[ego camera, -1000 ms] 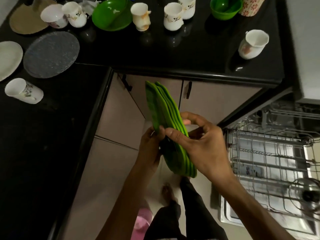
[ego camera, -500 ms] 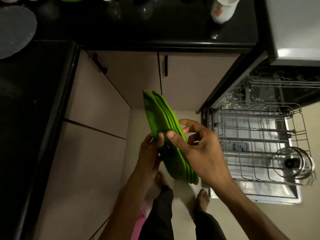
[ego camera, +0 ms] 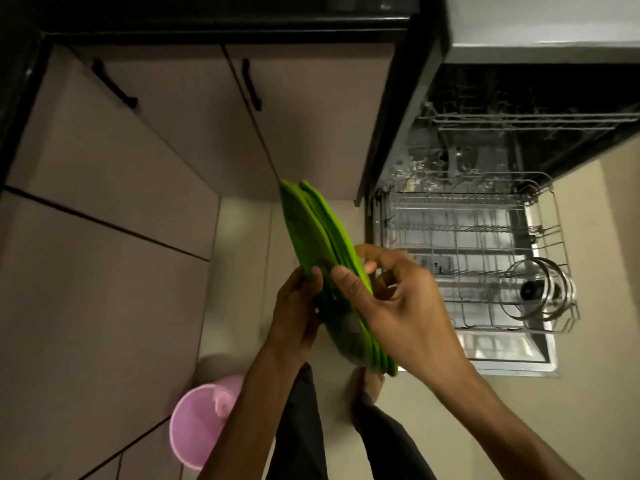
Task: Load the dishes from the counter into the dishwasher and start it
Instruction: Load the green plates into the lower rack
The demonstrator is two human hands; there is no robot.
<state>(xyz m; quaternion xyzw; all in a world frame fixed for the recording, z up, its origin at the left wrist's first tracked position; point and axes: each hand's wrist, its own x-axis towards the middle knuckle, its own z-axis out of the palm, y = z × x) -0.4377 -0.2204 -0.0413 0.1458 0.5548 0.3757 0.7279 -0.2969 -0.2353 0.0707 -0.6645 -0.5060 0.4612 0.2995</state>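
Note:
A stack of several green plates (ego camera: pixel 313 233) stands on edge between my hands, above the floor left of the open dishwasher. My left hand (ego camera: pixel 294 313) grips the stack from the left side. My right hand (ego camera: pixel 398 306) holds its right face, thumb over the rim and fingers curled behind. The dishwasher's lower wire rack (ego camera: pixel 467 258) is pulled out to the right over the open door (ego camera: pixel 512 355). A glass lid (ego camera: pixel 538 292) stands in the rack's right end. The upper rack (ego camera: pixel 519 119) sits inside the machine.
Beige cabinet doors with black handles (ego camera: pixel 251 84) run along the left and top. A pink bucket (ego camera: pixel 204 424) stands on the floor at the lower left. My bare foot (ego camera: pixel 369 379) and dark trouser legs are below the plates. The black counter edge (ego camera: pixel 225 26) crosses the top.
The view has tipped down and toward the dishwasher, so the counter's dishes have left the frame. Both hands keep hold of the green plates, now nearer the pulled-out rack.

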